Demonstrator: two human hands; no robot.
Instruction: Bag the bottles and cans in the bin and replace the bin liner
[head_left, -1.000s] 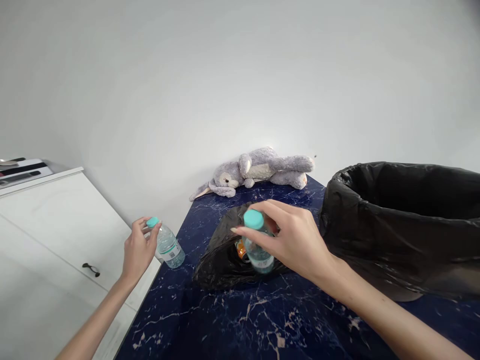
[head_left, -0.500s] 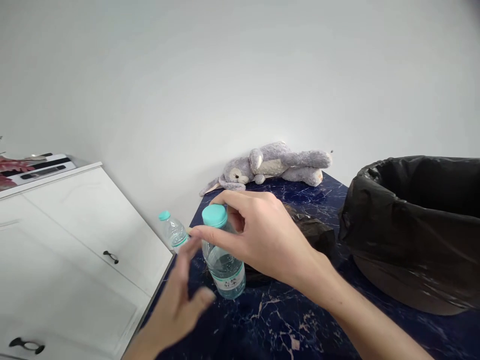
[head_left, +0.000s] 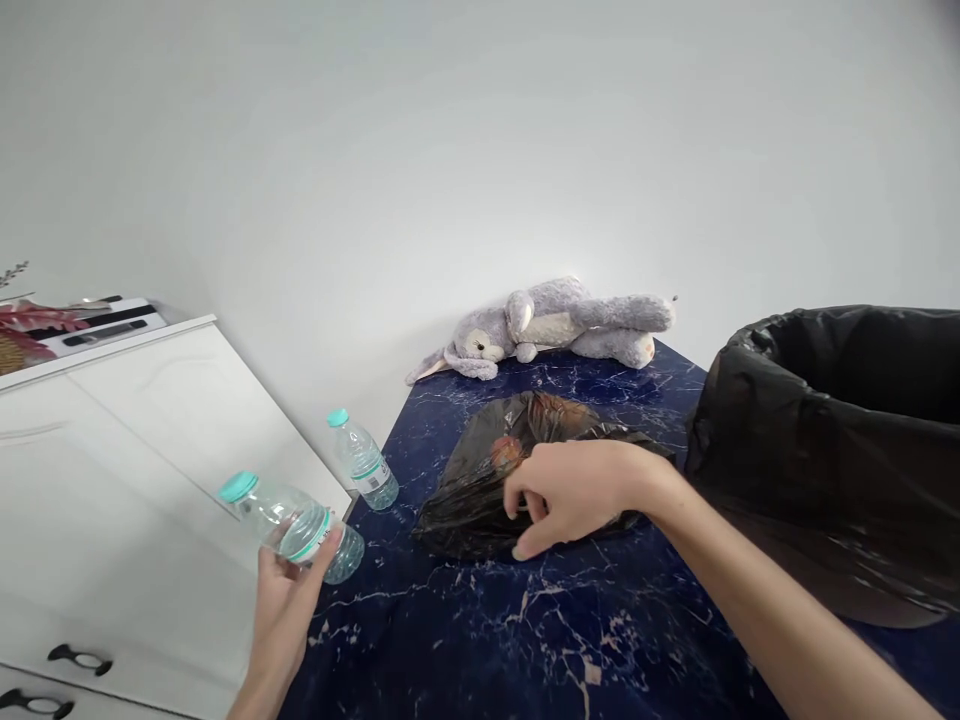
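My left hand [head_left: 289, 585] is wrapped round the lower half of a clear water bottle [head_left: 281, 510] with a turquoise cap, tilted to the left above the table's left edge. Behind it a second water bottle [head_left: 364, 460] stands upright near the edge. My right hand [head_left: 566, 495] holds nothing; its fingers are curled but apart, over the front of a dark plastic bag [head_left: 480, 490]. The bag lies on the blue marbled table [head_left: 480, 640], and reddish contents show through it. My right hand and forearm hide part of the bag.
A bin lined with a black bag [head_left: 810, 440] stands at the right. At the back, a grey plush rabbit [head_left: 555, 320] lies on its side against the wall. White cabinets [head_left: 150, 470] with black handles flank the table on the left.
The bottle that my right hand held by its neck is now in my left hand, moved left and tilted. My right hand has let go and moved right and down over the bag.
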